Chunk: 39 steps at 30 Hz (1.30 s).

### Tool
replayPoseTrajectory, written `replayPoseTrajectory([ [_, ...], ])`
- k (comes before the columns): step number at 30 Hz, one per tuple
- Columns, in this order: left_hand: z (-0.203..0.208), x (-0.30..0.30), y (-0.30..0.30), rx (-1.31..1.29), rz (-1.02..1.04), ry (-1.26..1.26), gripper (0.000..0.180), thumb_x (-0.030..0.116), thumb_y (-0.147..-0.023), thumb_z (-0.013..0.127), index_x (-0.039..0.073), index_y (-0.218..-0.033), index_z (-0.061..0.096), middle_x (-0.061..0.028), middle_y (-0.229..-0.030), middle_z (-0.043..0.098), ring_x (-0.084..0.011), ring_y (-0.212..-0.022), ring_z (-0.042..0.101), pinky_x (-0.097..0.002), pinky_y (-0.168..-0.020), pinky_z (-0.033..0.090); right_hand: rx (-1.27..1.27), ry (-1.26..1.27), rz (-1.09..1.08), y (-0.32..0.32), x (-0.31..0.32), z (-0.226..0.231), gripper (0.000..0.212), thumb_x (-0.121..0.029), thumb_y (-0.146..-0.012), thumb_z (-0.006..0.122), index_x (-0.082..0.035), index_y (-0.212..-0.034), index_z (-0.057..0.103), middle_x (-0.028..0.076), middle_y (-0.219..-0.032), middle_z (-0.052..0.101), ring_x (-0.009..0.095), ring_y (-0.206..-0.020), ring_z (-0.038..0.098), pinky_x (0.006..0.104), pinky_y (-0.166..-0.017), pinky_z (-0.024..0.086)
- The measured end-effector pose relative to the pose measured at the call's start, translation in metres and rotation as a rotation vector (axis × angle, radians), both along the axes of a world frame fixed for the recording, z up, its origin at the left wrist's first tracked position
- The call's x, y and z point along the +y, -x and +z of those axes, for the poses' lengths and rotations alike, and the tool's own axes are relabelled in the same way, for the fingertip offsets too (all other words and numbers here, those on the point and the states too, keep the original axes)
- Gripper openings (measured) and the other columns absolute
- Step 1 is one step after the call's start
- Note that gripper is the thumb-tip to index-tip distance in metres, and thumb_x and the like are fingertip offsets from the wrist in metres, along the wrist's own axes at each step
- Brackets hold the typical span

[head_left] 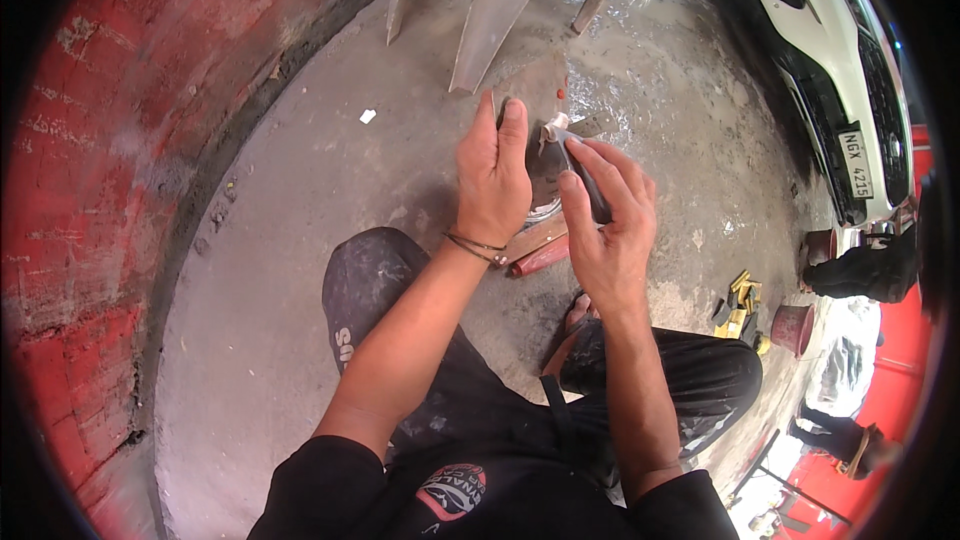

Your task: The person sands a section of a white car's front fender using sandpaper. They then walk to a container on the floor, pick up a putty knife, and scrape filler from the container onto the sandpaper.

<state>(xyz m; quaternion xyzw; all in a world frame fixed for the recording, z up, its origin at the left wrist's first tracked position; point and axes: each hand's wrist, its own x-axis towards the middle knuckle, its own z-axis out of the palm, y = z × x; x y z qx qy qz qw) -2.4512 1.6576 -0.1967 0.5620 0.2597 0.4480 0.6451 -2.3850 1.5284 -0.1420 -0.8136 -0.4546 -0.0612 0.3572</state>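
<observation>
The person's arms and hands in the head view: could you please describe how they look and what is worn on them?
Both forearms are bare up to dark, black sleeves pushed up near the elbows. The left hand has thin dark bands around its wrist. The right hand wears nothing that shows: no glove, ring or watch. Neither hand is gloved. The dark trousers below carry pale smears.

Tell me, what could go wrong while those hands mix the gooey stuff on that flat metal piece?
The pale paste sits right beside the fingers, so it may smear onto bare skin. The left hand holds the flat metal plate by its edge only, so it might tip or slip. The right hand presses a dark tool that could skid off.
</observation>
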Motion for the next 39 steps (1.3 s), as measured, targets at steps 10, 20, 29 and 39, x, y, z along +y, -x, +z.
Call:
replayPoseTrajectory([
  [10, -0.025, 0.011, -0.009, 0.236, 0.276, -0.131, 0.051, 0.037, -0.119, 0.046, -0.008, -0.142, 0.056, -0.0181, -0.131, 0.068, -0.0248, -0.121, 0.062, -0.0357, -0.108, 0.046, 1.023, 0.009, -0.024, -0.029, -0.011, 0.02, 0.038, -0.034, -0.108, 0.068, -0.004, -0.128, 0.078, 0.005, -0.113, 0.078, 0.022, -0.104, 0.071, 0.0331, -0.091, 0.054],
  [20, -0.03, 0.057, -0.011, -0.292, 0.295, 0.497, 0.055, 0.041, -0.113, 0.054, 0.004, -0.153, 0.05, -0.0108, -0.15, 0.059, -0.0265, -0.136, 0.057, -0.0418, -0.116, 0.041, 0.226, 0.499, -0.002, -0.054, -0.05, -0.079, 0.042, -0.039, -0.092, 0.076, -0.02, -0.129, 0.08, 0.005, -0.126, 0.074, 0.028, -0.125, 0.063, 0.0508, -0.112, 0.043],
  [29, 0.036, 0.007, 0.008, -0.286, 0.361, 0.571, 0.047, 0.034, -0.115, 0.053, -0.001, -0.147, 0.055, -0.0096, -0.143, 0.063, -0.0218, -0.131, 0.058, -0.039, -0.116, 0.042, -0.078, 0.6, 0.009, -0.038, -0.063, -0.111, 0.041, -0.037, -0.085, 0.075, -0.021, -0.122, 0.08, 0.0, -0.133, 0.07, 0.029, -0.136, 0.055, 0.0713, -0.111, 0.034],
  [39, 0.179, -0.093, 0.051, 0.295, 0.036, 0.424, 0.046, 0.033, -0.115, 0.057, -0.005, -0.14, 0.062, -0.0079, -0.13, 0.071, -0.0138, -0.116, 0.063, -0.0327, -0.104, 0.049, 0.29, 0.489, 0.199, -0.067, -0.107, 0.253, 0.037, -0.029, -0.084, 0.079, -0.024, -0.121, 0.081, 0.002, -0.13, 0.072, 0.034, -0.13, 0.06, 0.0541, -0.113, 0.04],
])
